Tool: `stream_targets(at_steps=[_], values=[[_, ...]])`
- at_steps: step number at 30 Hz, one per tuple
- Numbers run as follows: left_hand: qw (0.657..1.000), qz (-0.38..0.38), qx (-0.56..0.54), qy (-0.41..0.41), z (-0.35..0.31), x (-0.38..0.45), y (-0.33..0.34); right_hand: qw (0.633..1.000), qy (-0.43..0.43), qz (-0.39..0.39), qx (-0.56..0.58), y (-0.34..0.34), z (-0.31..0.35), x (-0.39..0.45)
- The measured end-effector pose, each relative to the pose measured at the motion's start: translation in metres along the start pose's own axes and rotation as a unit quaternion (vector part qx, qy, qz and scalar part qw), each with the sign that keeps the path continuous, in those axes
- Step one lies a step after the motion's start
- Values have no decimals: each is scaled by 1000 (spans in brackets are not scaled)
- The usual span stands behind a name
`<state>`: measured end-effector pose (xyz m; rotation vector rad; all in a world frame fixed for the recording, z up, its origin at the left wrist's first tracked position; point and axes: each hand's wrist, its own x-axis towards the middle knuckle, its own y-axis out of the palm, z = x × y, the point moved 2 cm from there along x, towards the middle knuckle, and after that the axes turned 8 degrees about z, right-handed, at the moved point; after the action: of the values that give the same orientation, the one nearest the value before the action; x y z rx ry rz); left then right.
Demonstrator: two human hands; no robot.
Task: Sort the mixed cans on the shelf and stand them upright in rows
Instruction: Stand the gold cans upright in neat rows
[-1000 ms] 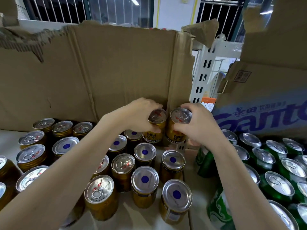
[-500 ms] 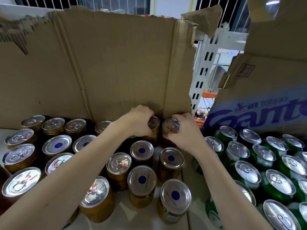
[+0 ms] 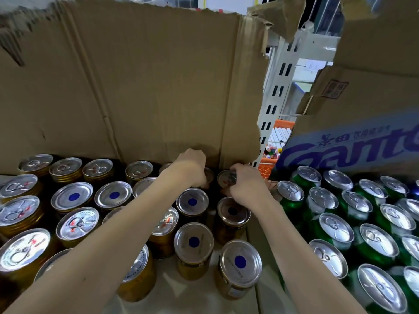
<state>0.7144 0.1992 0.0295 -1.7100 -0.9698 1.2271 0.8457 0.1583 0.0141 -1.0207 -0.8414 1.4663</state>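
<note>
Since the frames a second earlier, both hands had travelled away from us to the back of the shelf, and the two gold cans they carried had sunk from raised height down to the level of the standing cans, at the foot of the torn brown cardboard wall (image 3: 140, 87).

Our left hand (image 3: 192, 168) was curled over the top of one short gold can with a silver pull-tab lid (image 3: 209, 175); only a sliver of that lid showed past the knuckles. Our right hand (image 3: 246, 186) pinched the rim of a second gold pull-tab can (image 3: 225, 179), whose lid was partly visible between fingers and thumb. The two cans stood side by side, just beside the cardboard. We could not tell whether their bases touched the shelf.

In front of them and off to the left stood the gold cans (image 3: 192, 243) in loose rows, all on end, some with pull-tab lids up and others showing flat silver ends with a blue dot. To the right, well apart from the hands, a block of green cans with silver lids (image 3: 335, 227) stood upright in rows. Behind these leaned a cardboard carton with a blue printed band and white lettering (image 3: 353, 146). A white slotted shelf upright (image 3: 274, 94) showed in the gap between the two cardboard pieces. The pale shelf surface (image 3: 256, 295) showed between the gold and green groups.
</note>
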Motion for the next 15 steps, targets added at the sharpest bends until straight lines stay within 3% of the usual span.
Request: stream_targets(at_steps=[15], values=[[999, -43, 10, 14, 5, 1, 12, 993, 47, -50, 95, 13, -2, -1]])
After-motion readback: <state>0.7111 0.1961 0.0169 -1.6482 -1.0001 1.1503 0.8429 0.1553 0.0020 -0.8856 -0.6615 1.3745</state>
